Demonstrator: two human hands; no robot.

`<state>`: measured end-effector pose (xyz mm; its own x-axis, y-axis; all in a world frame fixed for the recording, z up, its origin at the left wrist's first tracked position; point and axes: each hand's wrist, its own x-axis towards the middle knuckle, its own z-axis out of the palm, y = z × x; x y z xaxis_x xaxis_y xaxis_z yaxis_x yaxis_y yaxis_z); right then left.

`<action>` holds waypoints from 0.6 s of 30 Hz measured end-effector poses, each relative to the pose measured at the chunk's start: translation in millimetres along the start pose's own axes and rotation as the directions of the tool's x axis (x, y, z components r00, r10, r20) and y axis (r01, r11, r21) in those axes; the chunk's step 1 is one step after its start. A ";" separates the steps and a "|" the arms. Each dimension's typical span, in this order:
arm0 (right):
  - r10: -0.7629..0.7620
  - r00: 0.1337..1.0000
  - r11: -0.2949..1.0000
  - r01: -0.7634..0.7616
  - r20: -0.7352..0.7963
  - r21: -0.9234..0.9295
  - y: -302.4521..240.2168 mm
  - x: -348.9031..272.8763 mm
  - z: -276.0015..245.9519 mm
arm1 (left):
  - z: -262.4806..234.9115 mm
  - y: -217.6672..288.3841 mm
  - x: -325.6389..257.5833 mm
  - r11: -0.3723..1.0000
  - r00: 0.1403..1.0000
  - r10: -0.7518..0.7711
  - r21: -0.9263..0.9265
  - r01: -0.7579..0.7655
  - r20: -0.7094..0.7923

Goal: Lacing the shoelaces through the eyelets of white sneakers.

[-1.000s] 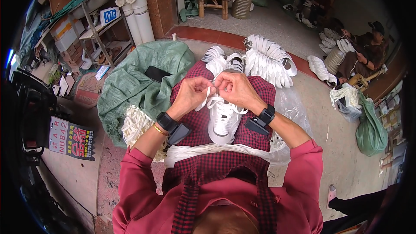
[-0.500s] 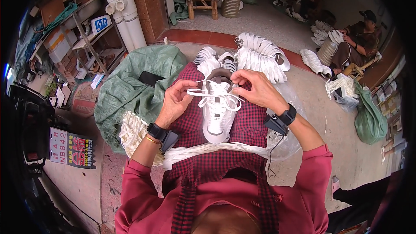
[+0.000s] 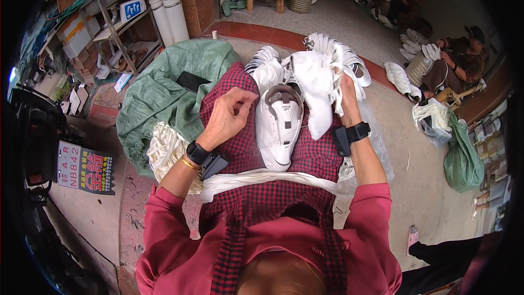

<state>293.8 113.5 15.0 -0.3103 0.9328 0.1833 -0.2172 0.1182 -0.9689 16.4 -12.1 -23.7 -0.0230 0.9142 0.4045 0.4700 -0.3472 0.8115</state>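
A white sneaker [image 3: 279,131] with a dark collar rests on my lap, toe toward me, with no lace bow showing on its tongue. Just to its right, my right hand [image 3: 347,98] grips a second white sneaker [image 3: 318,90], turned on its side with its white laces against my fingers. My left hand [image 3: 232,112] hovers over my left thigh beside the lap sneaker, fingers loosely curled, thumb apart, nothing visible in them. More white shoes [image 3: 267,68] lie at my knees, partly hidden by the held one. A checked red-and-black apron [image 3: 226,84] covers my legs.
On my left a green woven sack [image 3: 158,87] carries a dark phone [image 3: 192,82], with a bundle of white laces [image 3: 166,147] beside it. White laces [image 3: 267,182] lie across my waist. Another person [image 3: 461,60] sits at the far right with shoes, near a green bag [image 3: 463,153].
Both hands have left the lace bow. The laced sneaker has moved to the right in my right hand, leaving another sneaker visible on my lap. My left hand is now without a lace.
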 end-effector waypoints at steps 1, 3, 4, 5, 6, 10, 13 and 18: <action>-0.012 0.997 0.994 0.021 -0.081 0.111 -12.2 -9.4 9.8 | 0.2 -3.2 1.7 1.000 1.000 -0.014 -0.010 0.014 -0.025; 0.008 1.000 0.865 -0.019 0.023 0.502 37.1 5.0 -49.6 | 6.2 -3.2 20.1 0.997 0.998 0.045 0.052 -0.048 0.048; -0.069 0.997 0.982 0.072 -0.026 0.175 24.3 2.5 -22.0 | 4.4 -7.9 22.2 0.991 0.997 0.072 0.111 -0.075 0.036; -0.023 1.000 0.959 0.021 -0.003 -0.282 9.4 -5.3 -11.1 | 5.7 -9.4 25.5 0.992 0.998 0.067 0.108 -0.069 0.020; -0.163 0.977 0.824 0.210 0.134 -0.527 6.7 -9.2 -1.6 | 8.5 -9.5 28.4 0.992 0.997 0.080 0.097 -0.079 -0.002; -0.344 0.723 0.375 0.691 0.599 -0.618 0.4 -15.0 43.8 | 20.1 -29.3 32.6 0.981 0.992 0.127 0.150 -0.124 -0.012; -0.226 0.798 0.468 0.592 0.559 -0.656 1.1 -7.0 36.5 | 20.1 -27.1 34.2 0.973 0.993 0.116 0.201 -0.118 0.022; -0.351 0.926 0.799 0.375 0.142 -0.470 -14.5 -47.4 -8.3 | 21.6 -17.1 56.7 0.987 0.931 -0.150 -0.004 0.161 0.333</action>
<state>319.4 70.4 18.9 -0.3419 0.7736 0.5335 0.1454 0.6045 -0.7833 26.1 50.2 -23.8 0.2019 0.9727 0.1139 0.4563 -0.1964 0.8679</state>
